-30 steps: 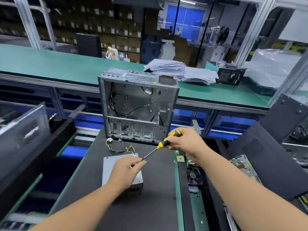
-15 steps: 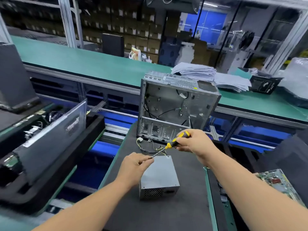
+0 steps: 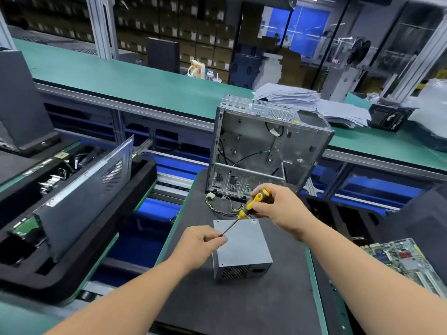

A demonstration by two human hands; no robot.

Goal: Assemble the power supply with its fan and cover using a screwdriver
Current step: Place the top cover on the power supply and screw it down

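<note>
A grey metal power supply lies on the dark mat, its mesh vent side facing me and its yellow and black cable bundle trailing toward the case. My right hand grips the yellow and black handle of a screwdriver, held above the unit's far edge. The shaft slants down to the left, where the fingers of my left hand pinch at its tip, above the unit's left side. Whether a screw sits between those fingers is hidden.
An open, empty computer case stands upright just behind the power supply. A black foam tray with a metal panel and parts sits at the left. A circuit board lies at the right. Paper stacks rest on the green bench behind.
The view has swung left and pulled back, so the left tray shows more. Both hands stay together on the screwdriver above the power supply.
</note>
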